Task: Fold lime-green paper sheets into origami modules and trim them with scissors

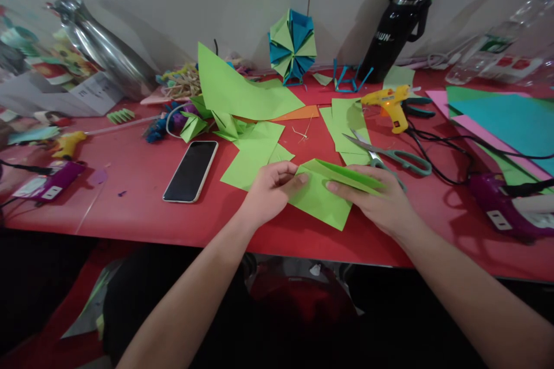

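A partly folded sheet of green paper (325, 199) is held between my two hands, above the front of the red table (208, 225). My left hand (274, 187) pinches its left corner between thumb and fingers. On the right side, my right hand (376, 193) grips the paper, thumb on the near face and fingers behind. The upper part is folded over and stands slightly apart from the lower layer. Behind my right hand lie scissors (402, 158) with grey-green handles, their blades spread. More green paper squares (253, 155) lie just beyond my left hand.
A phone (190, 172) lies at left. Yellow glue guns (392, 105) and purple power strips (497, 204) with cables occupy the right and left sides. Along the wall stand a blue-green paper wheel (293, 46), a black bottle (396, 23) and a steel jug (101, 49). Coloured sheets (511, 127) lie right.
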`<move>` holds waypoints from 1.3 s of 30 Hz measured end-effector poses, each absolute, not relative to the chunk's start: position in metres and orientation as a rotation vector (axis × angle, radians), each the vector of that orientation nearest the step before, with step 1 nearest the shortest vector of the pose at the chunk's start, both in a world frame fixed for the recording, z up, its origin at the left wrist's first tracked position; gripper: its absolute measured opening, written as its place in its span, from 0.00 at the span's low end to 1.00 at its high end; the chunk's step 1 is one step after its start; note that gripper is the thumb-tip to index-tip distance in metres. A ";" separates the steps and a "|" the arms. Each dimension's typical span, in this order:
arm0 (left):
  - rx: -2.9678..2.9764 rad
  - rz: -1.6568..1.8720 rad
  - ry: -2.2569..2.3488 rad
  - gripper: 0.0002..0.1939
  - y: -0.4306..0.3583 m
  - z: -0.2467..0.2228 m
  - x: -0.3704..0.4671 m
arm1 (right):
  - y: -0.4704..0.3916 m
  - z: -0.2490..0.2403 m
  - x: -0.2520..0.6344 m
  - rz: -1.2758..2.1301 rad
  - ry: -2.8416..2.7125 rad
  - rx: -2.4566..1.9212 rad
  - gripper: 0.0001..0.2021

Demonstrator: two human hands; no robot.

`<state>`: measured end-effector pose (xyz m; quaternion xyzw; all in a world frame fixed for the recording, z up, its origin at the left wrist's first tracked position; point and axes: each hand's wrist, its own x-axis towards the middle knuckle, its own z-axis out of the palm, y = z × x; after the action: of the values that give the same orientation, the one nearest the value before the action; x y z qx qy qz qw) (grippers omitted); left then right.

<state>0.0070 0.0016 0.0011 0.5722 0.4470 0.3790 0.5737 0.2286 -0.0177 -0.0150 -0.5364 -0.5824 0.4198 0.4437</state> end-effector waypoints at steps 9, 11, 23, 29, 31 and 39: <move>1.375 0.873 1.104 0.15 0.001 0.002 0.007 | -0.017 -0.011 0.230 0.969 -1.482 -1.414 0.12; 1.383 0.866 1.116 0.15 0.001 0.002 0.007 | -0.017 -0.008 0.229 0.958 -1.491 -1.407 0.12; 1.109 0.924 1.077 0.18 0.001 0.000 0.007 | -0.016 -0.020 0.230 0.846 -1.395 -1.326 0.11; 1.074 0.974 1.054 0.19 0.001 0.002 0.007 | -0.015 -0.025 0.227 0.747 -1.330 -1.321 0.10; 1.038 0.995 1.029 0.21 0.000 0.002 0.007 | -0.015 -0.025 0.226 0.731 -1.307 -1.294 0.11; 0.965 1.060 1.089 0.20 0.003 0.000 0.009 | -0.020 -0.020 0.220 0.740 -1.294 -1.321 0.08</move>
<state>0.0087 0.0030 0.0001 0.4201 0.4740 0.4612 0.6214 0.2202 -0.0199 -0.0198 -0.5567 -0.5452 0.3118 0.5438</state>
